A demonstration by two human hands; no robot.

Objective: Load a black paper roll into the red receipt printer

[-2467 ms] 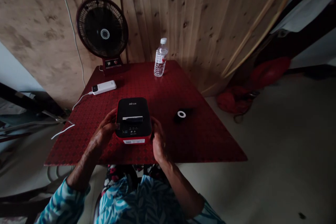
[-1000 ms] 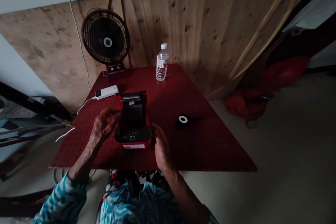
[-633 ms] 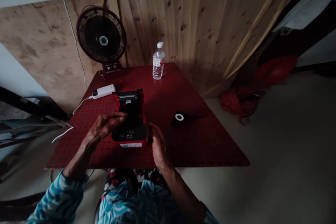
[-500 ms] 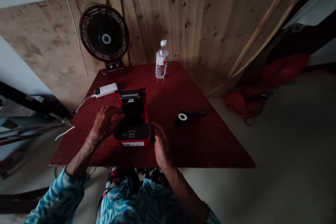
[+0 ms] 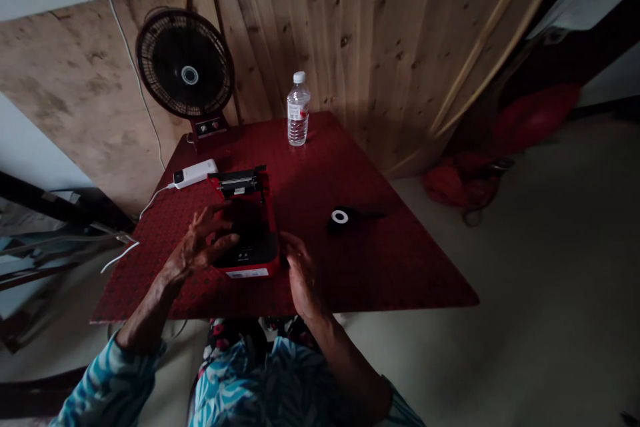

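A small black and red printer (image 5: 246, 240) stands on the red table (image 5: 380, 267) near its front edge, with its lid (image 5: 235, 182) flipped up at the back. My left hand (image 5: 200, 245) hovers at the printer's left side, fingers spread and holding nothing. My right hand (image 5: 299, 275) rests beside the printer's right front corner, fingers loosely extended and empty. A black roll with a white core (image 5: 340, 217) lies on the table to the right of the printer.
A black desk fan (image 5: 186, 67) stands at the table's back left. A clear water bottle (image 5: 298, 110) is at the back centre. A white power bank (image 5: 195, 173) with a cable lies behind the printer. Wooden boards lean against the wall; red cloth lies on the floor right.
The printer's lid, shut 2.5 s ago, now stands flipped up. My left hand came off the printer's left side and spread its fingers. The right hand stayed beside it.
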